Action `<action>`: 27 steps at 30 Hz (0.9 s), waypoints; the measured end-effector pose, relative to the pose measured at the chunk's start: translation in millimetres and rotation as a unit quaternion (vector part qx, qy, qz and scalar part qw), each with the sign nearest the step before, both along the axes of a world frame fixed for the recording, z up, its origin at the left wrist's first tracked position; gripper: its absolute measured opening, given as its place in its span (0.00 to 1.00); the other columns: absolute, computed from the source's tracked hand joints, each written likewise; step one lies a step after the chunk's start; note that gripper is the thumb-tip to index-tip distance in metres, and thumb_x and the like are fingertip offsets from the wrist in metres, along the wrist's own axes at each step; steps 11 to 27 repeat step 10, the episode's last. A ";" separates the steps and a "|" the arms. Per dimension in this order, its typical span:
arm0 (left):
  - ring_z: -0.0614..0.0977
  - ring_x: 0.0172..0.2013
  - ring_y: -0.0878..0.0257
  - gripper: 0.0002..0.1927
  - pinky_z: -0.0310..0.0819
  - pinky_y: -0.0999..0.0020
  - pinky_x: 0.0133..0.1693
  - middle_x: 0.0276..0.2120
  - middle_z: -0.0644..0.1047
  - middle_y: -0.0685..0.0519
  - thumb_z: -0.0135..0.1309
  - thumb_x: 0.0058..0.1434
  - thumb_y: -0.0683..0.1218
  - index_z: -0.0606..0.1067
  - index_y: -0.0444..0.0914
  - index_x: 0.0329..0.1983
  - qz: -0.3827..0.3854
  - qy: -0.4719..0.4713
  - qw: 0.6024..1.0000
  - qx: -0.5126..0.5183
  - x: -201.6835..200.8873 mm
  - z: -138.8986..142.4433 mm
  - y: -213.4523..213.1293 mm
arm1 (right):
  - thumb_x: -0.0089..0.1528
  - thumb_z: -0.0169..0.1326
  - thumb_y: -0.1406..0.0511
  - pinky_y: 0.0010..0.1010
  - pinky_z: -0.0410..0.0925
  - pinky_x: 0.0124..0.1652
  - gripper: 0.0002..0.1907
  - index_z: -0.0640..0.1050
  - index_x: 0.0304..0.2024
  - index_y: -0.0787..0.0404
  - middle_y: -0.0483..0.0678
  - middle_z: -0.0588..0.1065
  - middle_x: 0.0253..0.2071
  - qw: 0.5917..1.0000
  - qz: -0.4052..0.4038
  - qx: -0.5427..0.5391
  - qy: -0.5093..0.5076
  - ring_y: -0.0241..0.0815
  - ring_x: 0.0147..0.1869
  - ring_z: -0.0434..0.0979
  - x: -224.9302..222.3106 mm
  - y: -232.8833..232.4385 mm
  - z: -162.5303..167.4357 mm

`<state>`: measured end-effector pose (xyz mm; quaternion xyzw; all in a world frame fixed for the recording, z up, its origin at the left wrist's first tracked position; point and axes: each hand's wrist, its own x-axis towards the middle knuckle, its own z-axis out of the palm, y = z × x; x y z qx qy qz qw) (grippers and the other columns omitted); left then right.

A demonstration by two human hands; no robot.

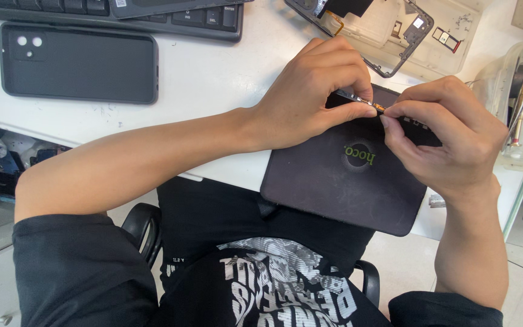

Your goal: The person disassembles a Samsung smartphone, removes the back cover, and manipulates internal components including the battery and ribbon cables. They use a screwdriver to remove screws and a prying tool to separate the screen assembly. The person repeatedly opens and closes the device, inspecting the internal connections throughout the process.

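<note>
Head camera footage is taken from above a white table (201, 72), at whose near edge a dark work mat (340, 188) is laid so that its near corner overhangs the edge. Over the far part of that mat, a small dark phone component with an orange flex strip (367, 103) is held between both hands. The left hand (313, 91) is closed on the component, its thumb and forefinger pinched together on the part's left end. The right hand (449, 139) is likewise closed, its fingertips (388, 114) pressed together against the component's right end, just beside the left thumb; whether a tool is gripped in it cannot be told. The two hands are nearly touching above the mat.

At the far left of the table a black phone case (78, 63) is laid face down, with its camera cut-outs turned toward the left edge. Behind it, along the far edge, part of a black keyboard (171, 17) is seen. At the far edge, to the right of the keyboard, a stripped phone frame (407, 42) is rested on a clear plastic tray (461, 27). By the right edge a clear plastic container (516, 115) is stood, in which thin tools are kept. Below the table edge, a black printed shirt (273, 284) and a black chair armrest (143, 227) are visible.
</note>
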<state>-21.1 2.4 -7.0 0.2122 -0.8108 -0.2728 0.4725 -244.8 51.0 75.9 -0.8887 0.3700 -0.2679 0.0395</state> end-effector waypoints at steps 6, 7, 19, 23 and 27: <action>0.75 0.47 0.64 0.11 0.66 0.64 0.52 0.39 0.77 0.60 0.65 0.69 0.51 0.77 0.41 0.39 -0.002 0.004 1.000 0.007 0.5 -0.6 0.5 | 0.56 0.68 0.79 0.30 0.71 0.38 0.11 0.79 0.39 0.69 0.54 0.77 0.39 1.000 -0.001 -0.002 0.013 0.46 0.42 0.78 4.0 0.0 4.7; 0.75 0.47 0.64 0.11 0.66 0.64 0.52 0.39 0.77 0.60 0.65 0.69 0.51 0.77 0.41 0.39 -0.001 0.002 1.000 0.007 0.2 -0.8 0.1 | 0.56 0.68 0.80 0.31 0.71 0.37 0.11 0.79 0.38 0.70 0.54 0.77 0.39 1.000 0.003 -0.010 0.018 0.46 0.42 0.78 4.4 -1.2 5.4; 0.75 0.47 0.64 0.11 0.66 0.64 0.52 0.39 0.77 0.59 0.65 0.69 0.51 0.78 0.41 0.39 -0.005 0.001 1.000 0.005 -0.7 -1.3 -0.8 | 0.55 0.67 0.80 0.32 0.71 0.38 0.11 0.79 0.38 0.70 0.55 0.77 0.39 1.000 0.008 -0.017 0.024 0.47 0.41 0.78 7.4 -3.4 7.9; 0.75 0.47 0.64 0.11 0.66 0.64 0.52 0.39 0.77 0.59 0.65 0.69 0.51 0.78 0.41 0.39 -0.005 0.001 1.000 0.005 -0.7 -1.3 -0.8 | 0.55 0.67 0.80 0.32 0.71 0.38 0.11 0.79 0.38 0.70 0.55 0.77 0.39 1.000 0.008 -0.017 0.024 0.47 0.41 0.78 7.4 -3.4 7.9; 0.75 0.47 0.64 0.11 0.66 0.64 0.52 0.39 0.77 0.59 0.65 0.69 0.51 0.78 0.41 0.39 -0.005 0.001 1.000 0.005 -0.7 -1.3 -0.8 | 0.55 0.67 0.80 0.32 0.71 0.38 0.11 0.79 0.38 0.70 0.55 0.77 0.39 1.000 0.008 -0.017 0.024 0.47 0.41 0.78 7.4 -3.4 7.9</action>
